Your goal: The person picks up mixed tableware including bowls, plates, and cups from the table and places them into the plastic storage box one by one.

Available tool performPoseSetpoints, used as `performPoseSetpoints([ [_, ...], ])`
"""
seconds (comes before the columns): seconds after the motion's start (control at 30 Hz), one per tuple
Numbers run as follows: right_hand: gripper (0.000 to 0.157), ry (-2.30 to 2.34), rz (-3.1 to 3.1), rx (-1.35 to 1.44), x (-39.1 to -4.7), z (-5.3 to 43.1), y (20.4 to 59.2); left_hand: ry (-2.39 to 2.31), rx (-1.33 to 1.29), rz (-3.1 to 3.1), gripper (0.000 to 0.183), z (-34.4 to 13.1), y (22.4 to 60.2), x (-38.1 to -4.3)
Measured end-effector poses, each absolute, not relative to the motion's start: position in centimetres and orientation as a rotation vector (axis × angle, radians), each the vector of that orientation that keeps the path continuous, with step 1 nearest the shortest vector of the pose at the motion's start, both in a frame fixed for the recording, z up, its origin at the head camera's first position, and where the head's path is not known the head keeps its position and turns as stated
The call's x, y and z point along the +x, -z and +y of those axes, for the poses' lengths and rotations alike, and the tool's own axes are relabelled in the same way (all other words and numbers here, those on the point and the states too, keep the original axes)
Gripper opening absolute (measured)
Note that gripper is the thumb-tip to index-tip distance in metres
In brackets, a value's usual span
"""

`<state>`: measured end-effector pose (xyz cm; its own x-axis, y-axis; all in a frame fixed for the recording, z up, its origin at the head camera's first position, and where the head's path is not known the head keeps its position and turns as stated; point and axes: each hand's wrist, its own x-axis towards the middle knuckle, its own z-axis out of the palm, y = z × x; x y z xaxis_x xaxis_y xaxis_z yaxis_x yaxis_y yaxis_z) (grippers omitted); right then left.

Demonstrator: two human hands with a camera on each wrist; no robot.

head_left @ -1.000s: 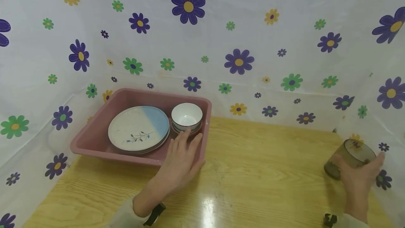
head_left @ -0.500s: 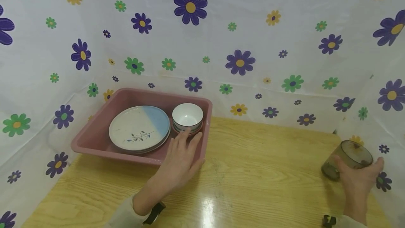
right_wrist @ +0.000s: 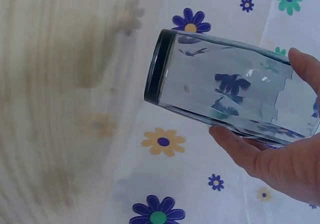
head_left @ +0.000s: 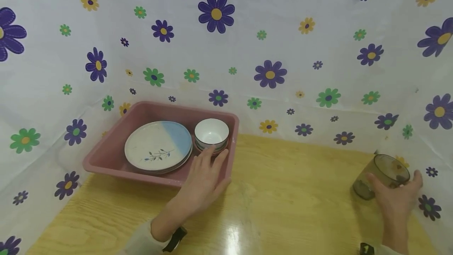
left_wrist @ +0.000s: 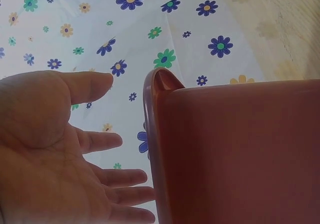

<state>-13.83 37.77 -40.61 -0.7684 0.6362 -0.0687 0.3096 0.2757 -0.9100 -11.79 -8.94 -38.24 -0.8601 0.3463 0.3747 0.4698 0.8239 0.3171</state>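
Observation:
My right hand point(head_left: 398, 198) grips a clear, greyish drinking glass point(head_left: 380, 176) at the right end of the table. The glass leans to the left, its mouth toward the hand; in the right wrist view its thick base point(right_wrist: 159, 66) shows dark, with thumb and fingers on opposite sides. My left hand point(head_left: 201, 182) is spread with straight fingers over the near right corner of a pink plastic tub point(head_left: 102, 158). Seen from the left wrist, those fingers reach toward the tub's outer rim. Inside the tub lie stacked plates point(head_left: 152, 141) and stacked bowls point(head_left: 211, 131).
A wooden table point(head_left: 283, 207) carries everything. White cloth printed with flowers point(head_left: 270, 74) hangs behind the table and along both sides, close to the right hand. The tub takes up the back left part of the table.
My right hand has carried the glass a little to the left. The left hand stays beside the tub, and the head view has shifted slightly.

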Motion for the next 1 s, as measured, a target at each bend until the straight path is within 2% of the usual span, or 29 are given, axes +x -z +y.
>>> performPoseSetpoints([
  [1.0,0.111,-1.465,-2.315,-0.594,-13.0,32.5,36.1,0.731,-0.625,-2.662,0.064,-8.1,37.0,-12.5],
])
